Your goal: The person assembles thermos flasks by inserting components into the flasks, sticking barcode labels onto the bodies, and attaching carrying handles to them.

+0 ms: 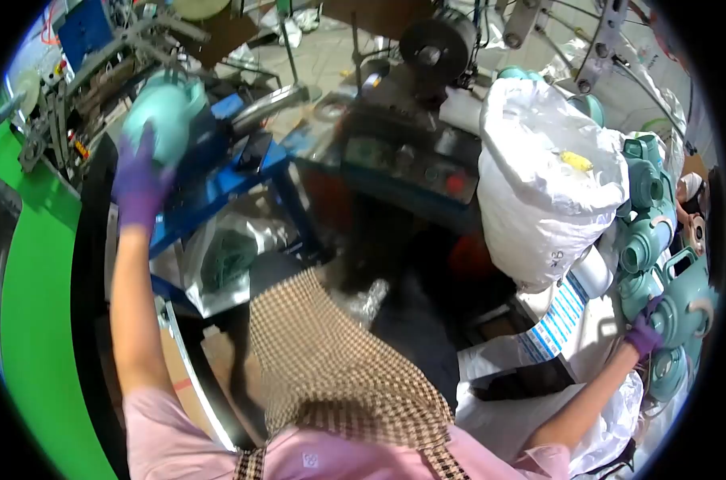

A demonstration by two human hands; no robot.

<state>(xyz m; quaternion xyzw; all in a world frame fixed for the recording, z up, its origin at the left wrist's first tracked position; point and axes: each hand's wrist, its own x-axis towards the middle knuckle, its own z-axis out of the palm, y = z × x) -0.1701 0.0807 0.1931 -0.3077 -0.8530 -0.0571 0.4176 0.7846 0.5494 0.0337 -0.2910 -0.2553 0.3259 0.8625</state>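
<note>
My left hand (141, 180), in a purple glove, is raised at the upper left against a smooth teal part (161, 120), its fingers spread over the near side. A blue stand (207, 196) is just below and to the right of it. At the far right, my right hand (644, 332), also gloved in purple, touches a teal part (683, 308) with a handle. Its fingers are partly hidden behind that part, so its grip is unclear. More teal parts (647, 240) are piled above that hand.
A large white sack (539, 192) stands right of centre with a yellow item (576, 161) in it. Behind is a machine with a red button (456, 184). A green machine panel (39, 320) borders the left. A phone (255, 150) lies on the blue stand.
</note>
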